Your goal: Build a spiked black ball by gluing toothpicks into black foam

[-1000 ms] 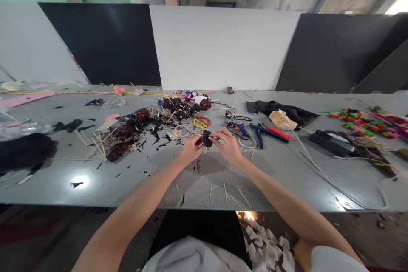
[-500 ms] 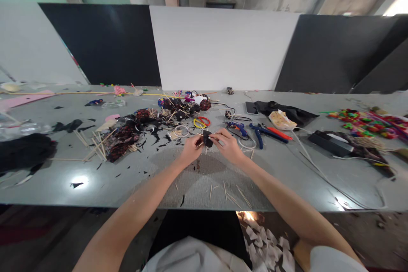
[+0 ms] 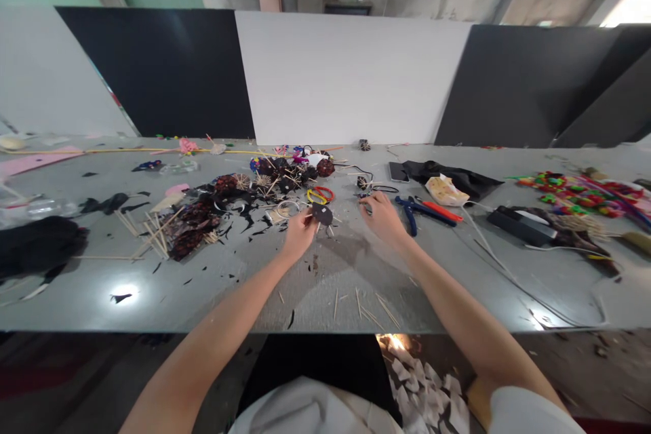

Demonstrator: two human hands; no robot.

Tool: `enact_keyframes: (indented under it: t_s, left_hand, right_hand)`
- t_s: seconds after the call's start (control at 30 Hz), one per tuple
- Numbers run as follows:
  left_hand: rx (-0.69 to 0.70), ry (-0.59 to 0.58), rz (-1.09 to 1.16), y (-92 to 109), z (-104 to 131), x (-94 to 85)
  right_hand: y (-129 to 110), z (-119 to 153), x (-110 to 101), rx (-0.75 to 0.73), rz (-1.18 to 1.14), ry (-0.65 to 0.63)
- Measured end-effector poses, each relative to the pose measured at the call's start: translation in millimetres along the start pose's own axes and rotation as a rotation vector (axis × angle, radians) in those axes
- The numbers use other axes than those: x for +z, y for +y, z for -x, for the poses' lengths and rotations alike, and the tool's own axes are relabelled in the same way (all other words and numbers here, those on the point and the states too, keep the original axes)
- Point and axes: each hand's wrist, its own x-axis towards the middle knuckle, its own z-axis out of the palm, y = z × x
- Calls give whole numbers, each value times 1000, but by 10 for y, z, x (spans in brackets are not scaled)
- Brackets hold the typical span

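My left hand [image 3: 298,234] pinches a small black piece [image 3: 322,213] with thin wooden sticks poking out of it, held just above the table. To its right, my right hand [image 3: 382,215] is curled over the blue glue gun [image 3: 363,196], which is almost wholly hidden beneath the fingers. Right of that hand lie blue-handled pliers [image 3: 408,215] and a red-and-blue tool [image 3: 437,211]. Beyond the left hand rest a yellow ring [image 3: 316,197] and a red ring [image 3: 325,192], with a pale ring [image 3: 287,207] nearer.
Dark balls stuck with sticks [image 3: 285,180] are heaped behind the left hand. Patterned dark cloth [image 3: 193,234] and loose sticks [image 3: 157,234] lie left. A phone [image 3: 399,171], black sheet [image 3: 458,180], dark box [image 3: 521,226] and white cable [image 3: 491,254] are right. Panels [image 3: 350,78] stand behind.
My right hand has let go of the black piece and moved right onto the glue gun. My left hand still holds the piece, shifted slightly left and turned.
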Motion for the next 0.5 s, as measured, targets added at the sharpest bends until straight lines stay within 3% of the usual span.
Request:
enact_keyframes:
  t_s: [0.13,0.23,0.37,0.43,0.5]
  left_hand:
    - [-36,30,-15,-23,-20,-14]
    - [-48,34,32,-12,-22,-15]
    - [-87,39,140,-26,-38,-5]
    - [-107,35,220,-50,-57,0]
    - [-128,34,282,-75,-77,2]
  right_hand:
    - [418,-48,-122,192,166,-35]
    - [668,-34,-313,433,387,-51]
    - [940,43,-572,823,556,-306]
    - [1054,77,-661,860,548,-453]
    - [1147,97,-723,870,548,-513]
